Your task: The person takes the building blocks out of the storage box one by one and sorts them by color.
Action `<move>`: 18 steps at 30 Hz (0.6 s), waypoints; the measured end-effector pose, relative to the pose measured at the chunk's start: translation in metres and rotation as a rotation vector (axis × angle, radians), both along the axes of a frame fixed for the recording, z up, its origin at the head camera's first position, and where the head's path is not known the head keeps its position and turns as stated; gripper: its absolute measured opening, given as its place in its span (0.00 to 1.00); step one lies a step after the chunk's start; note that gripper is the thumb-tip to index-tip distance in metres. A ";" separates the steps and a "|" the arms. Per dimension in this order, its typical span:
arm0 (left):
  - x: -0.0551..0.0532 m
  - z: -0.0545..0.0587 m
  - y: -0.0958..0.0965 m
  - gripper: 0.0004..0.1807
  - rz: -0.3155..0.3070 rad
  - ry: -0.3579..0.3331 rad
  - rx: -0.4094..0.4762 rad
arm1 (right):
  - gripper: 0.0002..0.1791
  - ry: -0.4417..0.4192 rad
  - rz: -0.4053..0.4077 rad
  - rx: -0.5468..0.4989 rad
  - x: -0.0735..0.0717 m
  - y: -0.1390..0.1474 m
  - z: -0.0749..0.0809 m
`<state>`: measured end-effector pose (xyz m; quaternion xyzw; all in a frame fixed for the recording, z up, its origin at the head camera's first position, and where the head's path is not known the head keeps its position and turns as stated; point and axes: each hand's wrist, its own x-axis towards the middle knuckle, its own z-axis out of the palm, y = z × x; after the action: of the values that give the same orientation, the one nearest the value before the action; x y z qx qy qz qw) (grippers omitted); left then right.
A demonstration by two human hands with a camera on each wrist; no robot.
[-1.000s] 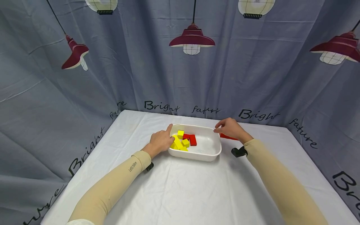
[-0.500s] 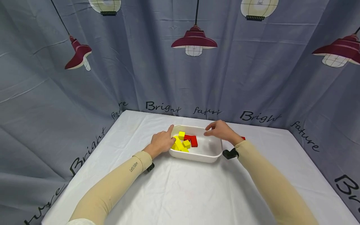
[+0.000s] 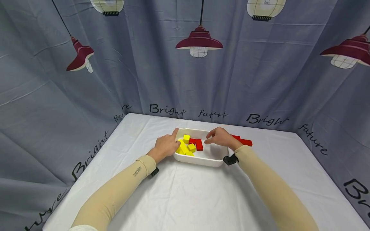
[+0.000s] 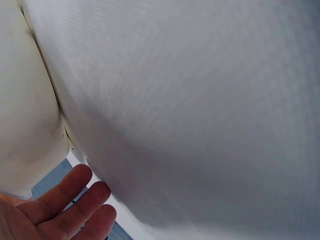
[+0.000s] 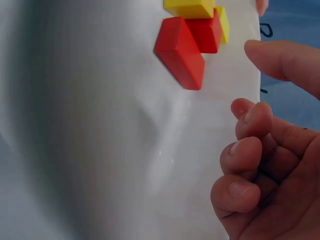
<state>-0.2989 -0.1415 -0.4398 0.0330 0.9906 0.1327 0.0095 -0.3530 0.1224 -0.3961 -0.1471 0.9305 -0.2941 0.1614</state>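
Note:
A white plastic tub stands on the table with yellow blocks and red blocks gathered in its left half. My left hand grips the tub's left rim, thumb over the inside and index finger along the far corner. Three of its fingers hang outside the tub's wall in the left wrist view. My right hand hovers over the tub's right half, its fingers loosely bent and thumb apart, holding nothing. In the right wrist view a red block lies a little away from the fingertips.
More red blocks lie on the white-covered table, just right of the tub and partly behind my right wrist. A grey-blue curtain printed with lamps hangs behind and at the sides.
My right hand has moved left from beyond the tub's right rim to above its inside, uncovering red blocks on the table. The left hand stays on the rim. The view shifted slightly.

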 end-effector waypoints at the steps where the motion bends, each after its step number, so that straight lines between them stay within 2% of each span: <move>1: 0.000 0.000 0.000 0.38 -0.001 0.001 -0.001 | 0.22 -0.006 0.000 0.004 0.000 0.000 0.000; 8: -0.001 0.001 0.000 0.38 -0.002 0.000 0.003 | 0.18 -0.028 0.001 0.036 0.001 -0.003 0.001; 18: 0.001 0.001 0.001 0.38 0.000 -0.012 -0.002 | 0.20 -0.034 0.026 0.065 -0.004 -0.004 0.007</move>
<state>-0.2983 -0.1409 -0.4383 0.0322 0.9906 0.1320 0.0153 -0.3571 0.1180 -0.3893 -0.1488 0.9346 -0.2643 0.1857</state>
